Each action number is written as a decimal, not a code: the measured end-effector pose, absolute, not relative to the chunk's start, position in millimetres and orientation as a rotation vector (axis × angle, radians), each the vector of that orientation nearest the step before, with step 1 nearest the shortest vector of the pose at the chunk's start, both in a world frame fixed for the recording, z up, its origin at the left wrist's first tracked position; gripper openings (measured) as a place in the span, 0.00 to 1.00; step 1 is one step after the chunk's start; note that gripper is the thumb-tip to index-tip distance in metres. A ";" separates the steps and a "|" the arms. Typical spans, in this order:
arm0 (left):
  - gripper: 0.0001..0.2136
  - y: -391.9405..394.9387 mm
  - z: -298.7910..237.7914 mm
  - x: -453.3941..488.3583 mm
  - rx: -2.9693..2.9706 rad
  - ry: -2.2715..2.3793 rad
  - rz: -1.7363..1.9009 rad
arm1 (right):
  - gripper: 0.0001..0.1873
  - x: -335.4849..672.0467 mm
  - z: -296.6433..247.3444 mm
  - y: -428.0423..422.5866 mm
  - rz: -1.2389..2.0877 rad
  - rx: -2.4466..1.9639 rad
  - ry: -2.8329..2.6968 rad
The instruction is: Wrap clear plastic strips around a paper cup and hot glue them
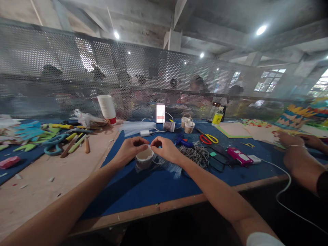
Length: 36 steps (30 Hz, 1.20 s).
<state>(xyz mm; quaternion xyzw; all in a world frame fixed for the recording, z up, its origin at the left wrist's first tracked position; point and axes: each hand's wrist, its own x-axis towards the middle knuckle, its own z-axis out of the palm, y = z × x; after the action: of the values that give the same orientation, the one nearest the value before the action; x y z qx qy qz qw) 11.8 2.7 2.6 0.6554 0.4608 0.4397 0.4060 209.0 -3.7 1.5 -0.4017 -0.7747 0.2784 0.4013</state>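
A small whitish paper cup [145, 160] with an uneven rim and a clear, film-like wrap around its lower part stands on the blue mat, just in front of me. My left hand [133, 149] is closed in a pinch at the cup's far rim, its fingertips partly hidden. From the other side my right hand [167, 149] pinches at the right part of the rim, close to the left fingertips. A thin pale strand [156, 163] loops down beside the cup under my right hand. Loose clear strips [175, 169] lie below that wrist.
Grey cord [196, 155] lies heaped right of my hands, near a blue glue gun [183, 140] and red-yellow scissors [208, 138]. Two little cups with handles [189, 126], a thread spool [169, 126] and stacked paper cups [107, 107] stand behind. Another person's arm [298, 160] reaches in at right.
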 end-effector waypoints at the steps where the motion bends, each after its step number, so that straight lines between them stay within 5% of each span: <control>1: 0.09 3.4 2.0 11.2 1.669 1.165 1.112 | 0.04 208.4 1.4 -3.9 0.701 -1.020 -1.953; 23: 0.07 -0.1 0.4 15.0 1.773 1.183 1.175 | 0.07 190.0 -6.4 -6.6 0.560 -1.258 -1.884; 36: 0.07 0.9 -1.7 11.7 1.733 1.172 1.142 | 0.09 200.9 -7.7 0.7 0.914 -1.100 -1.847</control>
<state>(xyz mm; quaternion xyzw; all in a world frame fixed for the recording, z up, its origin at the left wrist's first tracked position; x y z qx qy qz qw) 11.7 0.9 -1.7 0.6754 0.4569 0.4453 0.3698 200.9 0.7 -7.7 -0.4334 -0.7274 0.3598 0.3920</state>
